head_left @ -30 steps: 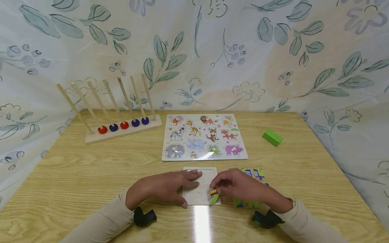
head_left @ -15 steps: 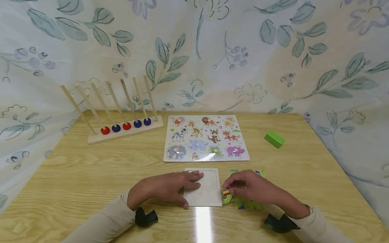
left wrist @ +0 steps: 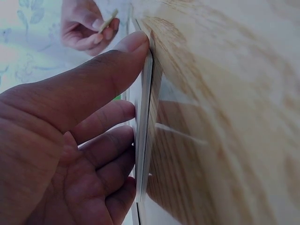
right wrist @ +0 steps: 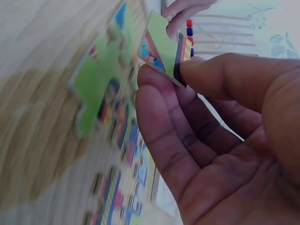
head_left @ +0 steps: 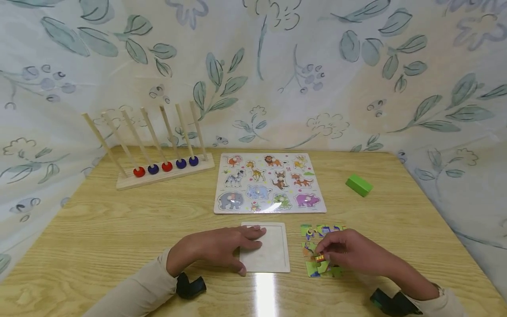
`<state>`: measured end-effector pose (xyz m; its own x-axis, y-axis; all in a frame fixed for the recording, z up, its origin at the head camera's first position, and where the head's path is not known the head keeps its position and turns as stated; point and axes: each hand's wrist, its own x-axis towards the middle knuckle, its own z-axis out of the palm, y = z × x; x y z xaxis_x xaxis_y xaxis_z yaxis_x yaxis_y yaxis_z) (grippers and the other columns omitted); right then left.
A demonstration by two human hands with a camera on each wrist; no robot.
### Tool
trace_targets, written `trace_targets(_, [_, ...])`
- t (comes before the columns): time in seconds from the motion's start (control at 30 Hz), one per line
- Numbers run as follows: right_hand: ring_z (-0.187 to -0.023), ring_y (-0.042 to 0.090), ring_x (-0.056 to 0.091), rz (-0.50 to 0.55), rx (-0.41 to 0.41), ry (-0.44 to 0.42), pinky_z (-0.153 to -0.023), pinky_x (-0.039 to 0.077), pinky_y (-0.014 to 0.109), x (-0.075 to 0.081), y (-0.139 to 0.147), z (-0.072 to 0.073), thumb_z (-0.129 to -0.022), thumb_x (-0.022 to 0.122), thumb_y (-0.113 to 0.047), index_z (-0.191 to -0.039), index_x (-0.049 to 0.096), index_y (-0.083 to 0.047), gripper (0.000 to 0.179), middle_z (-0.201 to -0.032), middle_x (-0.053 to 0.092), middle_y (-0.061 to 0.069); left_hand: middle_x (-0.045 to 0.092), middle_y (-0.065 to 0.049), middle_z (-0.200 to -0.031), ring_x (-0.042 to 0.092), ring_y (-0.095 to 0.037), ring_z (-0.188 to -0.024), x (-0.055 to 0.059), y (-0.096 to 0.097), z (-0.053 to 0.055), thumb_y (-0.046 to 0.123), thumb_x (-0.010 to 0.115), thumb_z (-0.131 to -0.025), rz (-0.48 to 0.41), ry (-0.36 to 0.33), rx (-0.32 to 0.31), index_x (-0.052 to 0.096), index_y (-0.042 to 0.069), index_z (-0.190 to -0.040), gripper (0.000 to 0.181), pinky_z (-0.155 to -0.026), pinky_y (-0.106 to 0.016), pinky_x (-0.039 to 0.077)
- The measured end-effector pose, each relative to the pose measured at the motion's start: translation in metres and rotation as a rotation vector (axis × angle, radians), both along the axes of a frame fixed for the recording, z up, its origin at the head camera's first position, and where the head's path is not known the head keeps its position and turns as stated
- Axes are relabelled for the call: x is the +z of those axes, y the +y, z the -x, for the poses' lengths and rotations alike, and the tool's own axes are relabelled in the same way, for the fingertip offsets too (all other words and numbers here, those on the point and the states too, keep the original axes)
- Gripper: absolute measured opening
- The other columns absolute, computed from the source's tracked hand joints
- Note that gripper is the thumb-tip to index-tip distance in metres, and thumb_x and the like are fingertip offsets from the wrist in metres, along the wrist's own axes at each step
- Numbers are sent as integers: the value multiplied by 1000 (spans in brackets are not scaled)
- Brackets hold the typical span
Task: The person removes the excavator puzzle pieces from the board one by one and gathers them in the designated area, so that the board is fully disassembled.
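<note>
My left hand (head_left: 215, 250) rests with spread fingers on the left side of a pale wooden puzzle tray (head_left: 275, 251), its thumb at the near left corner. The left wrist view has the thumb (left wrist: 133, 42) against the tray's edge. My right hand (head_left: 358, 255) pinches a jigsaw piece (right wrist: 161, 47) between thumb and fingertips. That piece is green with a red, yellow and dark stripe. Close below it lie several loose jigsaw pieces (head_left: 313, 268) in green, blue and orange, right of the tray. The right hand covers part of them.
Behind the tray lies an animal peg puzzle board (head_left: 269, 182). A wooden bead rack (head_left: 166, 174) with upright rods and red and blue beads stands at the back left. A green block (head_left: 359, 185) sits at the right. A patterned cloth (head_left: 253, 75) hangs behind the wooden table (head_left: 138, 220).
My right hand has carried the jigsaw piece rightward, from over the tray's near right corner to above the loose pieces. My left hand has stayed on the tray.
</note>
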<state>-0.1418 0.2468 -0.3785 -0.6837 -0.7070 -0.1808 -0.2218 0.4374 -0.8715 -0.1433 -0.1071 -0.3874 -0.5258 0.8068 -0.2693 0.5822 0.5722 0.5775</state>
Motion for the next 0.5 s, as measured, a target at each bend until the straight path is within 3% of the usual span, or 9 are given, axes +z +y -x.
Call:
trace_targets(0.2, [-88, 10, 61, 28, 30, 41, -72, 55, 26, 0, 17, -1, -94, 60, -1, -105, 69, -5, 14, -102, 65, 4, 23, 2, -159, 16, -15, -146, -1, 0, 0, 27, 78, -84, 1, -5, 6, 50, 9, -143, 68, -115, -34, 20])
trace_targets(0.5, [-95, 7, 63, 11, 35, 4, -73, 55, 27, 1, 33, -1, -94, 61, -3, -104, 69, -5, 13, -105, 68, 6, 23, 2, -159, 17, -15, -146, -3, 0, 1, 26, 78, -84, -4, 4, 3, 50, 9, -143, 68, -115, -33, 21])
